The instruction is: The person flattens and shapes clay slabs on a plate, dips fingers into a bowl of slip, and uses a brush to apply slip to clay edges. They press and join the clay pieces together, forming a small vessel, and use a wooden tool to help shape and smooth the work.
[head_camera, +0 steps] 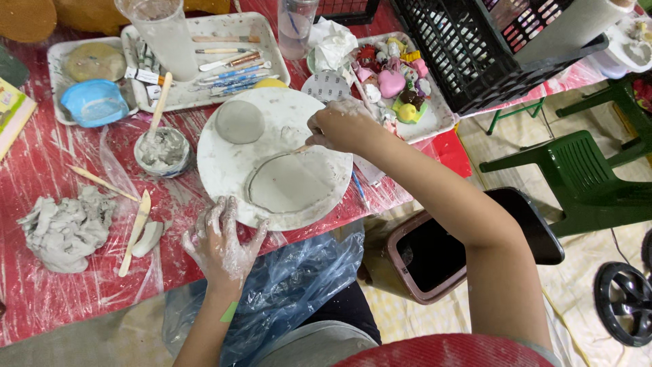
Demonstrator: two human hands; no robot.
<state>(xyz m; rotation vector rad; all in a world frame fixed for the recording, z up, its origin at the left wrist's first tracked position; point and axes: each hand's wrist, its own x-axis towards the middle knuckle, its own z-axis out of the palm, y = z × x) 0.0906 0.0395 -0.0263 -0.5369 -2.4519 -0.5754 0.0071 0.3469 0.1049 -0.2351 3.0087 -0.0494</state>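
A round white board [224, 170] lies on the red, plastic-covered table. On it sit a large flat grey clay slab [288, 183] and a smaller clay disc [240, 121]. My right hand [339, 126] grips a thin wooden tool [361, 88] whose tip touches the upper edge of the large slab. My left hand [221, 241], smeared with clay, rests flat with fingers spread on the board's near-left rim.
A clay lump [64, 231], wooden modelling sticks [134, 231] and a small slip bowl [161, 151] lie left. Trays of tools [224, 68] and coloured figurines [394, 85] stand behind. A black crate [489, 47], green chair [577, 177] and bin [435, 255] are right.
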